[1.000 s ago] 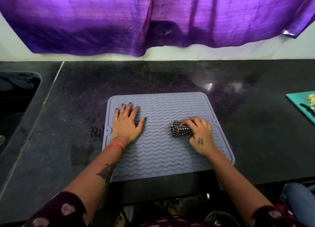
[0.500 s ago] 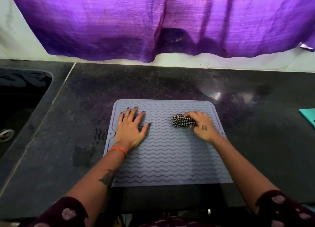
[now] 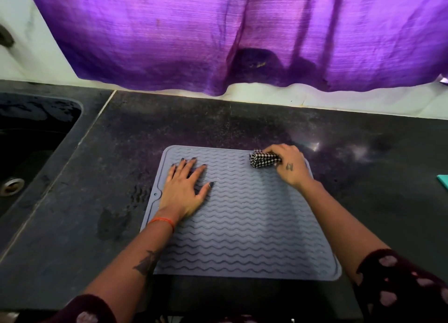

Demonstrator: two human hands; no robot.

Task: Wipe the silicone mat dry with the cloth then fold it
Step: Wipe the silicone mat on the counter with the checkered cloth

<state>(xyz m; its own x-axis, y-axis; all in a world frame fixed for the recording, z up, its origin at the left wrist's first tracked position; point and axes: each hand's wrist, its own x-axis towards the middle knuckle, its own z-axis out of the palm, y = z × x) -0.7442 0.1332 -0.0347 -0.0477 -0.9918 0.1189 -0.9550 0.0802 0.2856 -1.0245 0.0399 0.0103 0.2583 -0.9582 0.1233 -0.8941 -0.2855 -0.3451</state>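
A grey-blue silicone mat [image 3: 247, 228] with wavy ridges lies flat on the dark counter. My left hand [image 3: 185, 189] rests palm down on the mat's left part, fingers spread, holding nothing. My right hand [image 3: 289, 166] is at the mat's far right corner, closed on a bunched black-and-white checked cloth [image 3: 263, 161] that presses on the mat.
A dark sink [image 3: 31, 138] with a drain is set in the counter at the left. Damp patches [image 3: 114, 222] mark the counter left of the mat. A purple curtain [image 3: 242, 36] hangs along the back wall. A teal board's corner [image 3: 443, 180] shows at the right edge.
My right hand has slid the cloth away from me, from the mat's middle right to its far right corner. My left hand has stayed on the mat.
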